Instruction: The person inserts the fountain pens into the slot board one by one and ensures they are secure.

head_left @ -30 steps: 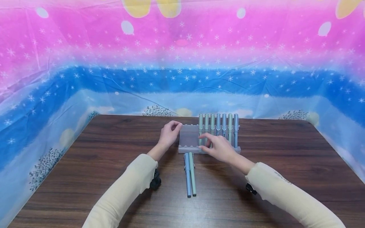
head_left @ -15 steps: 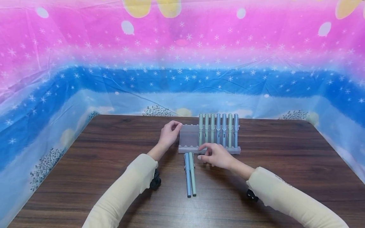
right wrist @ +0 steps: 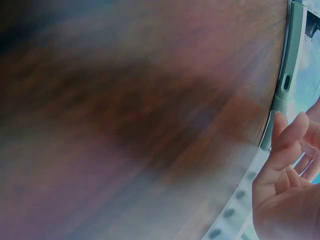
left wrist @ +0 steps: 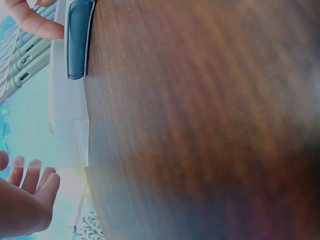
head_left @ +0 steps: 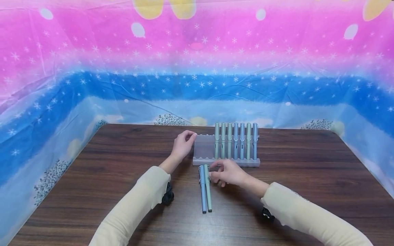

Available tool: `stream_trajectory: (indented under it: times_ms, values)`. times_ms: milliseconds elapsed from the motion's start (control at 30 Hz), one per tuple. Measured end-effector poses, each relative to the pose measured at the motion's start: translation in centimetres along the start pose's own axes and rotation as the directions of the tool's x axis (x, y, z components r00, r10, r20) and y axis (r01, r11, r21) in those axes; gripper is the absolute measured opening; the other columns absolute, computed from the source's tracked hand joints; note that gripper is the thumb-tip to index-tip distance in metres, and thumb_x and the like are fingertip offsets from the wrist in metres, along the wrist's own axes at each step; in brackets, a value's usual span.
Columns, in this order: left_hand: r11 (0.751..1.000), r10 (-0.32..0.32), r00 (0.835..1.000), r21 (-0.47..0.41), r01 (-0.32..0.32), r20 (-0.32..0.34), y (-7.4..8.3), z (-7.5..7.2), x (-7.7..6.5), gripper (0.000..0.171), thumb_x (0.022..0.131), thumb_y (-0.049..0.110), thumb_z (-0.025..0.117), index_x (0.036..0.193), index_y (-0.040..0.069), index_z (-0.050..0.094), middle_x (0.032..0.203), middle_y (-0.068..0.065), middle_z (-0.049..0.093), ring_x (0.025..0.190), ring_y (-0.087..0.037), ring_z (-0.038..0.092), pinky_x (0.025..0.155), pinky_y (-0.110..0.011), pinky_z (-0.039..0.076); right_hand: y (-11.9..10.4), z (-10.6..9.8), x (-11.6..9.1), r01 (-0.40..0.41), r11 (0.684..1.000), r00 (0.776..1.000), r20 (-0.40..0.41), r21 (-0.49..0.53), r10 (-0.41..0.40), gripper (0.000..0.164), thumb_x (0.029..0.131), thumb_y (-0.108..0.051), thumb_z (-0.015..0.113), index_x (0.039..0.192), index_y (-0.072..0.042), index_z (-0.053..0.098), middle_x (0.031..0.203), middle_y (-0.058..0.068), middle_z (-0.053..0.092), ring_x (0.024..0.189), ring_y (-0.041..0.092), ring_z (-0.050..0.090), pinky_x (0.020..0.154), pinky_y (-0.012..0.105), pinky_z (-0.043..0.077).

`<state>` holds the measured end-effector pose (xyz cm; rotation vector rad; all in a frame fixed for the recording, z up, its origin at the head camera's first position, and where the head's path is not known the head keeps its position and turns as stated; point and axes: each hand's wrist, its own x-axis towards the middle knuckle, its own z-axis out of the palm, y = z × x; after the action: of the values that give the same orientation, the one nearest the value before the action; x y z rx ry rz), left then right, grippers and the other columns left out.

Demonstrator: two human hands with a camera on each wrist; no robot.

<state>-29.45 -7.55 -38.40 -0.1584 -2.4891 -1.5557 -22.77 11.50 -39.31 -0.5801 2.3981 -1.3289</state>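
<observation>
A clear pen rack (head_left: pixel 204 147) stands on the table with several green and blue pens (head_left: pixel 229 140) upright in its right part. My left hand (head_left: pixel 182 145) pinches the rack's upper left edge; in the left wrist view its fingers (left wrist: pixel 31 175) show at the clear side panel. In front of the rack, a blue pen (head_left: pixel 202 189) and a green pen (head_left: pixel 208 189) lie side by side, clips toward the rack. My right hand (head_left: pixel 231 173) is at the green pen's cap end, thumb and index finger spread apart. Its fingertips appear to touch the cap in the right wrist view.
The notches at the rack's left hold no pens. Dark wood tabletop (head_left: pixel 129 150) surrounds the rack, and a printed pink and blue cloth (head_left: pixel 197 85) hangs behind and at both sides.
My right hand has come down from in front of the rack toward the near side and slightly left, reaching the green pen's cap. The left hand has stayed at the rack's edge.
</observation>
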Motion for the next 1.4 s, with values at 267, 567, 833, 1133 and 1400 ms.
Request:
stream_trajectory:
  times_ms: [267, 567, 833, 1133, 1400]
  values:
    - [1.000, -0.006, 1.000, -0.010, 0.006, -0.003, -0.1, 0.1, -0.1, 0.023, 0.090, 0.021, 0.051, 0.099, 0.002, 0.060, 0.098, -0.010, 0.060, 0.091, -0.022, 0.054, 0.079, -0.033, 0.043, -0.2, 0.5, 0.1, 0.044, 0.997, 0.999, 0.000, -0.069, -0.044, 0.035, 0.082, -0.014, 0.063, 0.110, 0.004, 0.053, 0.061, 0.006, 0.059, 0.043, 0.017, 0.053, 0.044, 0.031, 0.048]
    - [1.000, -0.021, 1.000, -0.003, 0.021, -0.003, 0.0, 0.0, 0.0, 0.023, 0.090, 0.023, 0.052, 0.100, 0.003, 0.060, 0.098, -0.010, 0.060, 0.089, -0.022, 0.054, 0.079, -0.033, 0.043, -0.4, 0.8, 0.1, 0.066, 0.976, 0.998, -0.010, -0.209, -0.070, 0.037, 0.081, -0.019, 0.064, 0.111, -0.001, 0.052, 0.059, 0.003, 0.057, 0.042, 0.016, 0.052, 0.042, 0.029, 0.045]
    - [1.000, -0.031, 1.000, 0.000, 0.031, 0.001, 0.1, 0.1, -0.1, 0.023, 0.090, 0.023, 0.051, 0.100, 0.004, 0.060, 0.099, -0.009, 0.059, 0.089, -0.021, 0.054, 0.079, -0.033, 0.043, -0.3, 1.0, 0.2, 0.071, 0.954, 0.997, -0.008, -0.292, -0.077, 0.043, 0.079, -0.023, 0.066, 0.114, -0.005, 0.050, 0.057, -0.002, 0.055, 0.041, 0.013, 0.051, 0.040, 0.029, 0.043]
    - [1.000, -0.010, 1.000, 0.010, 0.010, -0.007, 0.0, 0.1, 0.0, 0.024, 0.090, 0.023, 0.051, 0.100, 0.003, 0.060, 0.099, -0.010, 0.060, 0.091, -0.022, 0.054, 0.081, -0.034, 0.042, -0.5, 0.6, -0.1, 0.023, 0.952, 1.000, -0.006, -0.305, -0.026, 0.042, 0.078, -0.014, 0.064, 0.116, -0.002, 0.049, 0.062, 0.000, 0.054, 0.043, 0.013, 0.051, 0.042, 0.028, 0.043]
    - [1.000, -0.021, 1.000, 0.012, 0.021, -0.007, 0.0, 0.1, 0.1, 0.024, 0.090, 0.023, 0.051, 0.100, 0.003, 0.060, 0.099, -0.009, 0.060, 0.091, -0.022, 0.054, 0.081, -0.035, 0.042, -0.2, -0.1, -0.3, -0.007, 0.961, 1.000, 0.013, -0.277, 0.011, 0.039, 0.079, -0.018, 0.064, 0.112, -0.003, 0.049, 0.062, 0.002, 0.054, 0.044, 0.015, 0.051, 0.044, 0.030, 0.044]
